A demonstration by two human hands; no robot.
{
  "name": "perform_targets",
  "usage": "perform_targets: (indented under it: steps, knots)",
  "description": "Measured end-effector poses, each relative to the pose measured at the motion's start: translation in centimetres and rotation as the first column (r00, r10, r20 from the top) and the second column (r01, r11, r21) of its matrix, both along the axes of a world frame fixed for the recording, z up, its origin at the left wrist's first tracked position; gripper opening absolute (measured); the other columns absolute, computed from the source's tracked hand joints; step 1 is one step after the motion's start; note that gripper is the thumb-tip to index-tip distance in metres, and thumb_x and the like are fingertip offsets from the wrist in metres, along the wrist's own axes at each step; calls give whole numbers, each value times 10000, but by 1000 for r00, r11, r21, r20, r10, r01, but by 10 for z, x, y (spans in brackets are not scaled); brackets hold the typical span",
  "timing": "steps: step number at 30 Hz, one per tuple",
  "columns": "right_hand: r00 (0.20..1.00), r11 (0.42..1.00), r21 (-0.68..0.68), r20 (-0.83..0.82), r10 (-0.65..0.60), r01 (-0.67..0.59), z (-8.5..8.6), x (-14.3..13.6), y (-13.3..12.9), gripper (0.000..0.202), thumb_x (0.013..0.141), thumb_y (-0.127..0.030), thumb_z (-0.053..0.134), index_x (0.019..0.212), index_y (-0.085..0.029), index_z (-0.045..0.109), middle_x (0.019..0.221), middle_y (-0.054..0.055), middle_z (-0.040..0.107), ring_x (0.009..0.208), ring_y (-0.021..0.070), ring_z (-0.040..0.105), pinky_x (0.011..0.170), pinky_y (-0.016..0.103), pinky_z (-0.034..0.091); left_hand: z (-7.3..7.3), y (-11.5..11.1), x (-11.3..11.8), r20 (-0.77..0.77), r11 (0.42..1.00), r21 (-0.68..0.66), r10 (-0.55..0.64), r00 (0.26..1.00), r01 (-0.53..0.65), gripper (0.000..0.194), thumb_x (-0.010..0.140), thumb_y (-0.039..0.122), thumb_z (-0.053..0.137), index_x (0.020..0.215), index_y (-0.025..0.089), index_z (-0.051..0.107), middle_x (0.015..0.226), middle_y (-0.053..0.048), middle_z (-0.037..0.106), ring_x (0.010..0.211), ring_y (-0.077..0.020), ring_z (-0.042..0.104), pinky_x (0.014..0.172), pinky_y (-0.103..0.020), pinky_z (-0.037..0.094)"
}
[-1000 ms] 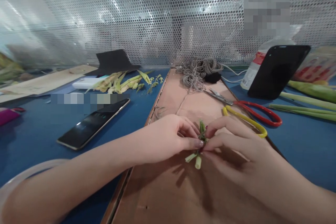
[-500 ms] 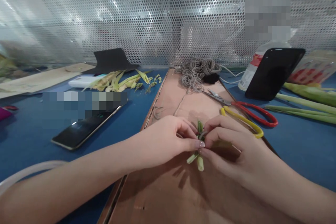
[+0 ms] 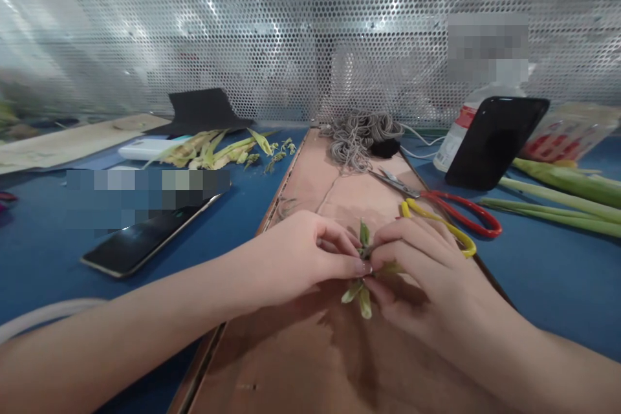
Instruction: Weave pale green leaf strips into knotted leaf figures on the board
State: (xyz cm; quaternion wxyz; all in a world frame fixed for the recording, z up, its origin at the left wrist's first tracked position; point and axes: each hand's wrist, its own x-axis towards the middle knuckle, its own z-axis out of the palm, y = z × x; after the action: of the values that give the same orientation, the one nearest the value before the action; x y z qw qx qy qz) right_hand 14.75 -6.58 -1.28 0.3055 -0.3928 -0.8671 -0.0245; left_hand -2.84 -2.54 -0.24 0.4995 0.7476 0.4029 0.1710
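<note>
A small bundle of green plant stems [image 3: 365, 304] is between my two hands, its cut pale ends pointing toward me and a green tip showing above. My left hand [image 3: 305, 252] pinches the bundle between thumb and fingers. From the other side my right hand [image 3: 431, 272] has its fingertips pressed together at the bundle's middle. A bit of grey cord shows where the fingertips meet; which fingers hold it is hard to make out. A strand of this cord runs up from near my left hand to a tangled pile of grey cord [image 3: 352, 142].
Under my hands lies a brown board [image 3: 291, 362] on a blue table. Scissors [image 3: 451, 210] with red and yellow handles rest right of my hands. Phones [image 3: 145, 239], a propped black phone [image 3: 497, 142], a bottle [image 3: 449, 142], green stalks [image 3: 557, 210] and plant scraps [image 3: 213, 152] lie around.
The bundle has turned slightly in my fingers, and my right fingers have drawn closer together around it. The whole view has shifted a little.
</note>
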Motion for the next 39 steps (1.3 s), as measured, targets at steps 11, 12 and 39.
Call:
perform_targets:
  steps: [11, 12, 39]
  knots:
    - [994, 996, 94, 108, -12, 1, -3, -3, 1, 72, 729, -111, 454, 705, -158, 504, 734, 43, 517, 617, 138, 440, 541, 257, 348, -2, -1, 4, 84, 996, -83, 25, 996, -18, 160, 659, 321, 620, 666, 161, 622, 690, -18, 667, 818, -193, 609, 794, -292, 434]
    - [993, 995, 95, 120, -12, 1, -2, -4, 0, 66, 725, -112, 459, 706, -158, 502, 730, 40, 515, 614, 137, 437, 540, 255, 342, -3, -1, 4, 88, 996, -89, 31, 996, -23, 154, 656, 314, 620, 659, 160, 618, 676, -16, 662, 821, -195, 609, 787, -291, 438]
    - [992, 980, -199, 122, 0, 24, 1, 4, -6, 164, 602, -104, 526, 686, -183, 409, 729, -11, 456, 662, 128, 397, 552, 239, 296, 3, -3, 1, -35, 984, 155, -88, 996, 92, 48, 627, 195, 616, 614, 152, 599, 1031, -11, 560, 904, -155, 575, 844, -227, 413]
